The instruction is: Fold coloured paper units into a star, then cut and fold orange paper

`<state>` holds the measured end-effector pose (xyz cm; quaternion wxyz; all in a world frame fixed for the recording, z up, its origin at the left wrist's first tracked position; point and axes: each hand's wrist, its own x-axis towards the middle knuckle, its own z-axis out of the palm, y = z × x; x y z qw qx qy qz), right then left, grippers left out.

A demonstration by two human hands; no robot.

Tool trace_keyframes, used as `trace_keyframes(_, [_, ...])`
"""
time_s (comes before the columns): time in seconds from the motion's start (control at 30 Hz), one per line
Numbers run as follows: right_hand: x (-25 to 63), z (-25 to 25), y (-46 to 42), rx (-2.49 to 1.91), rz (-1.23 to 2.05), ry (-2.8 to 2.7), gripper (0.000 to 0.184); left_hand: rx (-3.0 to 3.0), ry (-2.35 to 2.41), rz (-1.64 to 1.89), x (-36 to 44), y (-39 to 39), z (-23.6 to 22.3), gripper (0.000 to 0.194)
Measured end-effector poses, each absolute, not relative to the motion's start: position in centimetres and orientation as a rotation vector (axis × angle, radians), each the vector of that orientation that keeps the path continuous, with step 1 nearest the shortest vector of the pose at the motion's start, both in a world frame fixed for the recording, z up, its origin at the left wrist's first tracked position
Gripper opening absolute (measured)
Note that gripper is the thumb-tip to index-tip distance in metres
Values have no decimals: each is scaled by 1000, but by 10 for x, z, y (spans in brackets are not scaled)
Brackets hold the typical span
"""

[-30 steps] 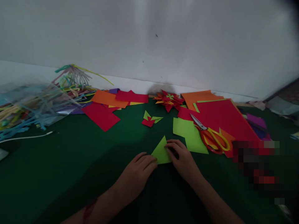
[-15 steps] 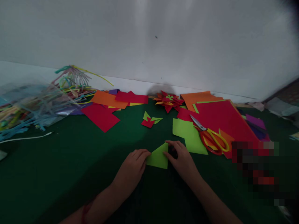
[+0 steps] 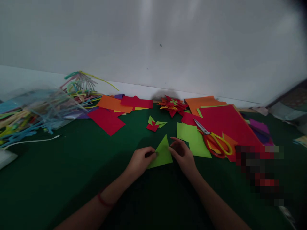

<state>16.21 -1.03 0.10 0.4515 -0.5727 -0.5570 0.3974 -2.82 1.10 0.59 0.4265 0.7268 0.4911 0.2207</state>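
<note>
A light-green paper (image 3: pixel 161 154), folded into a triangle, is between my hands with its tip pointing away from me. My left hand (image 3: pixel 141 160) pinches its left edge between thumb and fingers. At the right edge is my right hand (image 3: pixel 183 155), its thumb at the paper and its curved index finger apart from the thumb. Beyond the triangle lies a small folded piece (image 3: pixel 153 124) of red and green paper. Farther back sits a layered red and orange paper flower (image 3: pixel 173 105) with a green centre.
Scissors (image 3: pixel 216 142) with red and yellow handles lie on green paper (image 3: pixel 189 135) and red sheets (image 3: pixel 223 124) at the right. Red squares (image 3: pixel 107 121) and orange paper (image 3: pixel 114 103) lie back left, beside bagged colourful pipe cleaners (image 3: pixel 43 108). A wall (image 3: pixel 153 38) stands behind.
The green triangle has been turned between my hands, its tip now pointing away again. My left hand has shifted its hold on the left edge; my right index finger has come away from the paper.
</note>
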Motion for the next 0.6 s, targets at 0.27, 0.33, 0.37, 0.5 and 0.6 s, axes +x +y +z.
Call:
trace_keyframes(0.27, [169,0,-9,-1401,1219,-1387,25,1571,982,440,-21,12,5,21])
trace_keyframes(0.33, [168,-1,-9,-1379,1225,-1403,26,1570,1018,467,-20,10,3,22])
trace_keyframes(0.37, [167,-1,-9,-1364,1229,-1405,26,1582,1043,479,-20,9,3,22])
trace_keyframes(0.5, [164,-2,-7,-1299,1274,-1407,24,1673,1052,474,-20,6,4,22])
trace_keyframes(0.6, [163,-4,-6,-1317,1278,-1405,25,1720,1013,453,-20,5,6,21])
